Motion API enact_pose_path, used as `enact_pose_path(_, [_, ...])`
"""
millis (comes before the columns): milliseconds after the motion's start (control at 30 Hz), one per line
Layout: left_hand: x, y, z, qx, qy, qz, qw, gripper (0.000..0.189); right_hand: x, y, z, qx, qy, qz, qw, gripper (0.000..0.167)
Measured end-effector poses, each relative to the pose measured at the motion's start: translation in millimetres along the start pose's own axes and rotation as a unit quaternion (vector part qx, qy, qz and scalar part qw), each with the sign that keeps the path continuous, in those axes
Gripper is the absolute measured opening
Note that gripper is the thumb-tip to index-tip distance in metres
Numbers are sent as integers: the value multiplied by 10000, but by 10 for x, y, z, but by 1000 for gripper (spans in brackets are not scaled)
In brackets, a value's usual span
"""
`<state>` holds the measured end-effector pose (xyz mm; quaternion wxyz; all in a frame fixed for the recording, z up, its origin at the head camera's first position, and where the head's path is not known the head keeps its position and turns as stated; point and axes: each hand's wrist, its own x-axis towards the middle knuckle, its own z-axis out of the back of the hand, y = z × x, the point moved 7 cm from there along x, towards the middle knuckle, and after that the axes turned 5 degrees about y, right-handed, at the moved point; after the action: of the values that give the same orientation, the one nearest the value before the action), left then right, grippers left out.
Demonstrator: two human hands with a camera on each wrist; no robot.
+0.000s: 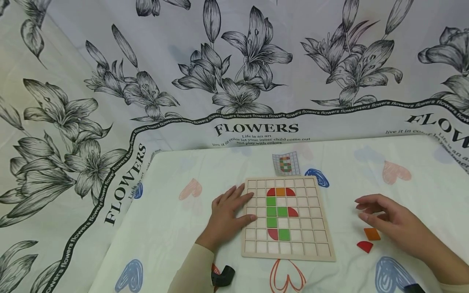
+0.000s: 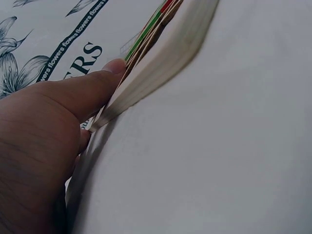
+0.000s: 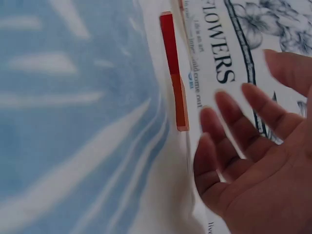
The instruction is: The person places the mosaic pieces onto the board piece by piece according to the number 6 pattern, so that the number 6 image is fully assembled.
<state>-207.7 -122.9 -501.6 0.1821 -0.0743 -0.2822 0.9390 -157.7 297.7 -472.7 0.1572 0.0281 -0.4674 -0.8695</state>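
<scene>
A wooden grid board (image 1: 322, 246) lies on the cloth, with green squares (image 1: 271, 211), red quarter-round tiles and one orange square (image 1: 280, 192) set in its cells. My left hand (image 1: 229, 217) rests at the board's left edge, fingers spread, with thumb and index tips on the frame. In the left wrist view, its thumb (image 2: 105, 80) presses the board's rim. My right hand (image 1: 392, 221) hovers right of the board, fingers loosely bent and holding nothing. Just beside it lie a loose orange square tile (image 1: 372, 234) and a red quarter-round tile (image 1: 365, 246).
A small pattern card (image 1: 286, 163) with a coloured grid picture lies behind the board. The white cloth (image 1: 165, 240) carries printed hearts, and a flower-printed sheet (image 1: 256, 93) hangs at the back and left. A black object (image 1: 223, 276) is by the left sleeve.
</scene>
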Motion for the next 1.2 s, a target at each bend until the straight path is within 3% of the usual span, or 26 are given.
enact_pose_path(367, [-4, -2, 1, 16, 23, 21, 10000, 69, -132, -273, 1, -74, 343, -410, 9985, 34])
enact_pose_path(767, [0, -21, 17, 9, 37, 13, 10000, 70, -192, -258, -27, -592, 754, -69, 9954, 33])
enact_pose_path(1200, [-4, -6, 7, 25, 64, 56, 10000, 70, -196, -249, -23, -1094, 589, -257, 9919, 29])
